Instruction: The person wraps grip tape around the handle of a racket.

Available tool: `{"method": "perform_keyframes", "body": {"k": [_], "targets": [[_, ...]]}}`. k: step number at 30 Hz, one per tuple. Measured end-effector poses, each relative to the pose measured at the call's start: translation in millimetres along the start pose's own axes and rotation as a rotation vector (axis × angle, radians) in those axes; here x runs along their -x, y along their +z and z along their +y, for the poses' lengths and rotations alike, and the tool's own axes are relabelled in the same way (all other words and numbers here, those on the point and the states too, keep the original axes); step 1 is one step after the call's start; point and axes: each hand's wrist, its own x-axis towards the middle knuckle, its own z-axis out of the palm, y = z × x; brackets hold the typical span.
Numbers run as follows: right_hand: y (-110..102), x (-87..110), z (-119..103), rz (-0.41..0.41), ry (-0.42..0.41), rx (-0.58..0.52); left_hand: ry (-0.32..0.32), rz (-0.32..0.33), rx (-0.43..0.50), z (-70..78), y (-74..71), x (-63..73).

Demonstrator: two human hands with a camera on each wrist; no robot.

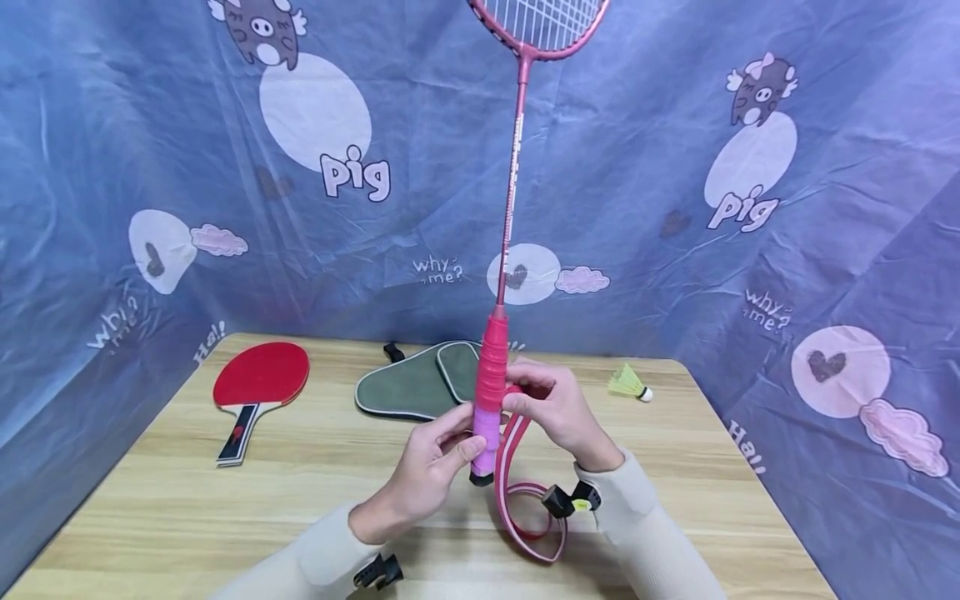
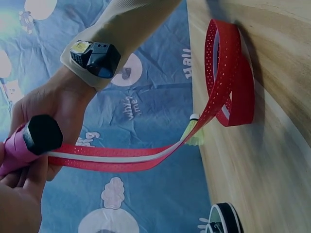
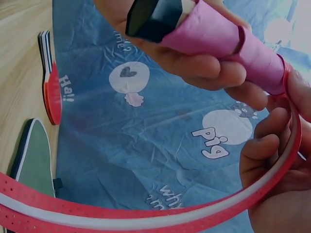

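A badminton racket (image 1: 512, 183) stands upright, its head cut off by the top of the head view. My left hand (image 1: 429, 468) grips the lower handle (image 1: 486, 437), where a pink-purple layer shows above the black butt cap (image 2: 43, 134). Red perforated grip tape (image 1: 491, 358) is wound round the upper handle. With my right hand (image 1: 553, 408) I pinch this tape between thumb and fingers, right at the lower edge of the winding. The loose tape (image 2: 116, 159), with a pale stripe along its inner side, hangs down to a coil (image 2: 240, 92) at the table.
On the wooden table (image 1: 315, 517), a red table tennis bat (image 1: 262, 375) lies at the left. Behind the racket handle lies a green paddle case (image 1: 405, 390) with a pale edge. A yellow shuttlecock (image 1: 626, 382) sits at the back right. Blue printed cloth (image 1: 435, 108) encloses the table.
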Motion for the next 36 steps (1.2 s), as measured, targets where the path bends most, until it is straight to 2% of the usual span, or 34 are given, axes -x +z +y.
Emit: {"method": "perform_keyframes", "body": {"k": [7, 13, 16, 17, 19, 24, 32, 36], "targets": [[-6, 1.0, 3, -0.081, 0.013, -0.044, 0.012, -0.114, 0.055, -1.4, -3.4, -1.0], [-8, 2.6, 6, -0.121, 0.004, -0.107, -0.02, -0.15, 0.088, -0.5, -3.1, -0.6], [-8, 3.2, 5, -0.115, -0.007, -0.109, -0.015, -0.161, 0.061, -1.8, -3.6, -1.5], [-8, 3.1, 4, -0.104, -0.014, -0.095, -0.02, -0.151, 0.036, -2.2, -3.9, -2.0], [-8, 2.5, 4, -0.072, -0.017, -0.063, -0.014, -0.105, -0.072, -3.9, -4.4, -3.7], [-4, -0.5, 9, 0.023, -0.027, 0.071, 0.017, 0.083, -0.367, -6.5, -3.3, -7.0], [6, -4.1, 12, 0.136, -0.014, 0.259, 0.02, 0.263, -0.547, -9.5, 0.4, -8.1], [9, -5.0, 12, 0.165, -0.032, 0.326, 0.039, 0.304, -0.573, -12.8, -0.6, -9.8]]}}
